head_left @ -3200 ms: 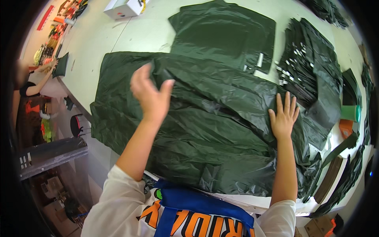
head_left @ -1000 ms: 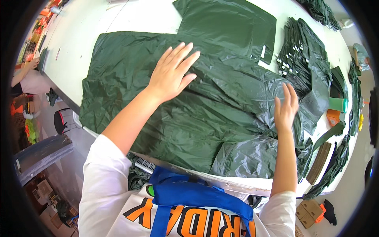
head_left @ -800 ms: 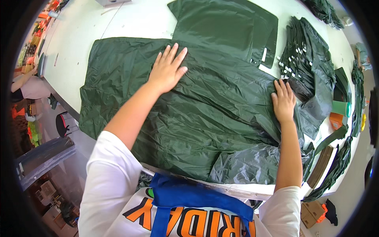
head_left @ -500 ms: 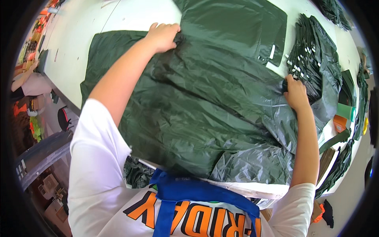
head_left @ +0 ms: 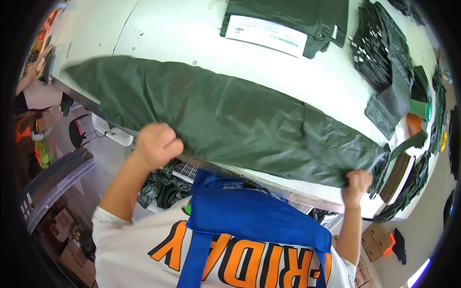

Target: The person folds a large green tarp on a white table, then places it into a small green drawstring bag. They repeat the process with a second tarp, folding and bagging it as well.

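A wide piece of dark green, shiny coated fabric [head_left: 225, 115] stretches across the near part of the white table, its near edge pulled toward me. With fingers curled into a fist, my left hand [head_left: 157, 146] grips that edge left of the middle. My right hand [head_left: 357, 186] closes on its near right corner. The left end of the fabric is lifted and blurred. At the far side lies a flat stack of folded dark green fabric [head_left: 288, 12], with a white printed sheet [head_left: 266, 36] along its near edge.
Gathered dark green pieces with white tips [head_left: 372, 53] lie at the far right, near a green roll [head_left: 420, 110] and an orange item [head_left: 414, 125]. Below the table edge, a bin holds crumpled dark fabric [head_left: 165, 187]. A person's arm [head_left: 31, 72] shows at far left.
Both hands have come toward me, dragging the green fabric off the far stack to the table's near edge. The white printed sheet and more tabletop are now uncovered.
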The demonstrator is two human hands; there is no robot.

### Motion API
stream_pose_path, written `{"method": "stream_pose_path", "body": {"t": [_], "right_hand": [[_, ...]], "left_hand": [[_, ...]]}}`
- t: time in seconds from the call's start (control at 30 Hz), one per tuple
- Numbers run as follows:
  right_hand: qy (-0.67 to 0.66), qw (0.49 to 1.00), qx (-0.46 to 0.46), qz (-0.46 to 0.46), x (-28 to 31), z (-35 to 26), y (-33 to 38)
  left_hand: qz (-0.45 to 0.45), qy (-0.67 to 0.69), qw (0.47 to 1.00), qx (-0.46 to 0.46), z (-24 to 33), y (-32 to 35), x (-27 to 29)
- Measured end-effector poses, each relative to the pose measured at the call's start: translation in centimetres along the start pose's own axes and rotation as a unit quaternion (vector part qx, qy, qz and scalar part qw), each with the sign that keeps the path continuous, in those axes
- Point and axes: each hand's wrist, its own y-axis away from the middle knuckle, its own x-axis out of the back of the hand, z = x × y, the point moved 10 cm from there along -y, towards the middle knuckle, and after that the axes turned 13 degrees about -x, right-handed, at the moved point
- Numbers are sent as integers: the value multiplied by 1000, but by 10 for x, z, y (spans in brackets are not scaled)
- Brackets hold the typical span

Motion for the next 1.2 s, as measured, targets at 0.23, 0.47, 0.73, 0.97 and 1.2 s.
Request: {"method": "stream_pose_path", "body": {"t": [0.23, 0.47, 0.73, 0.97, 1.2], "right_hand": [[-45, 995, -56, -68, -46, -3, 43], [-82, 974, -208, 26, -6, 160, 14], [102, 968, -78, -217, -57, 260, -14], [-18, 967, -252, -23, -51, 322, -17], [37, 969, -237, 55, -32, 318, -20]], "left_hand": [[-38, 77, 988, 129, 47, -12, -48], [-119, -7, 978, 174, 60, -33, -119], [-179, -23, 967, 179, 55, -28, -141], [-222, -24, 959, 176, 57, -37, -158], [-179, -29, 967, 178, 57, -41, -155]]}}
